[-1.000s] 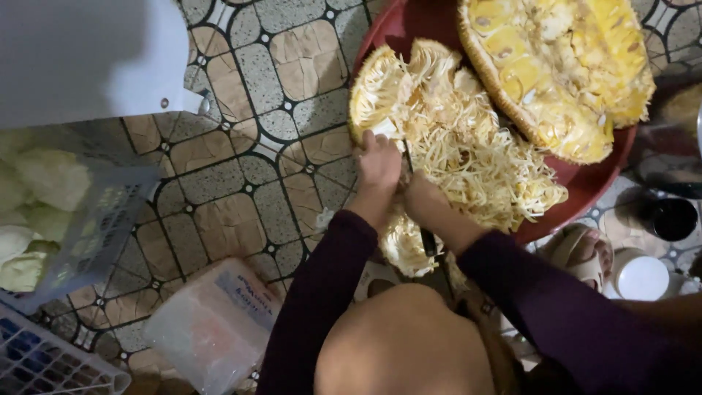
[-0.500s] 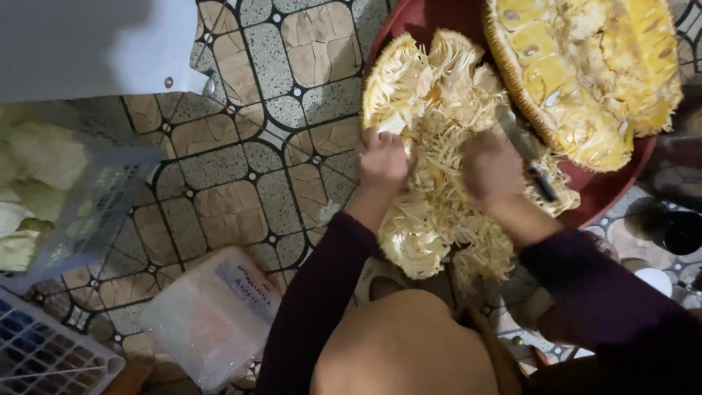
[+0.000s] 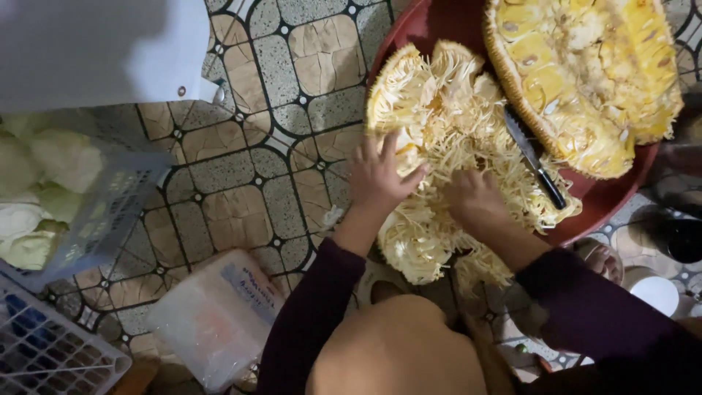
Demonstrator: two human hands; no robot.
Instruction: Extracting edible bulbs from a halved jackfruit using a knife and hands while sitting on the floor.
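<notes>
Head view looks down on a patterned tile floor point(image 3: 241, 183) where the person works, both arms in dark purple sleeves. Far to the left of the fingers, a pale blue basket point(image 3: 102, 212) holds whitish-green pieces, and a white crate point(image 3: 51, 355) shows in the lower corner. Nearer, below and left of the left hand, lies a clear plastic bag point(image 3: 212, 314).

Left hand point(image 3: 380, 175) rests flat on the stringy jackfruit piece point(image 3: 446, 124), its fingers point(image 3: 391, 146) spread open and pressing the pale fibres, gripping nothing. That stringy piece lies half on the red tray point(image 3: 431, 25) and half over its near edge, so it sits under and between both hands.

Right hand point(image 3: 475, 201) is just beside the left, sunk into the same fibres; its fingers seem curled down into the strands, though the fruit hides the tips and I cannot tell whether they are closed on anything. Just beyond the right fingers, a knife point(image 3: 534, 157) with a dark handle lies on the fibres, untouched. Further right and up, the large jackfruit half point(image 3: 585, 80) sits cut side up on the tray, yellow pods showing. At the right edge stand a dark cup point(image 3: 684, 238) and a white lid point(image 3: 654, 292).
</notes>
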